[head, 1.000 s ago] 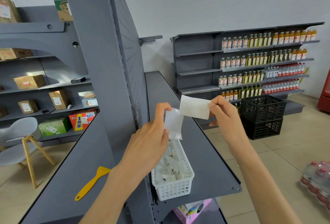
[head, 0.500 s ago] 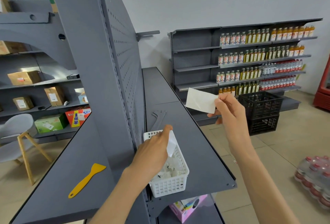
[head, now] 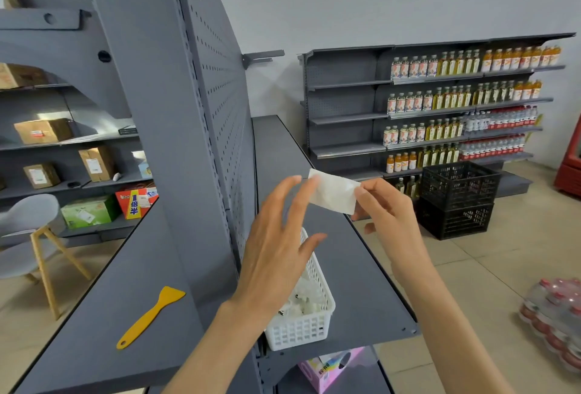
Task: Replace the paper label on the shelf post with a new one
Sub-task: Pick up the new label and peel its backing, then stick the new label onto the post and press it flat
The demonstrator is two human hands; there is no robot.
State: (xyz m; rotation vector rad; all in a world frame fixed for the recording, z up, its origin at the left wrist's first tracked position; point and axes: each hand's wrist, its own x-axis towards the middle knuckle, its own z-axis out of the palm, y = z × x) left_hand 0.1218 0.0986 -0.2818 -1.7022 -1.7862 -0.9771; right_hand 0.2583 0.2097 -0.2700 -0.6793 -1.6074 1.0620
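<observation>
A white paper label (head: 334, 194) is pinched at its right end by my right hand (head: 388, 208), held in the air above the right shelf. My left hand (head: 276, 246) is raised with fingers spread, its fingertips at the label's left edge, holding nothing. Below my left hand sits a white plastic basket (head: 301, 329) with crumpled white paper scraps inside. The grey shelf post (head: 157, 117) rises at left of centre; no label shows on its visible face.
A yellow plastic scraper (head: 150, 316) lies on the left shelf (head: 103, 315). The perforated back panel (head: 220, 79) stands beside the post. Black crates (head: 457, 199), a pack of bottles (head: 553, 318), a grey chair (head: 28, 236) and a stocked drinks shelf (head: 456, 104) surround the aisle.
My left hand dropped the peeled white backing into the basket, then rose empty with fingers spread toward the label. My right hand kept the label and lowered it slightly toward the left hand.
</observation>
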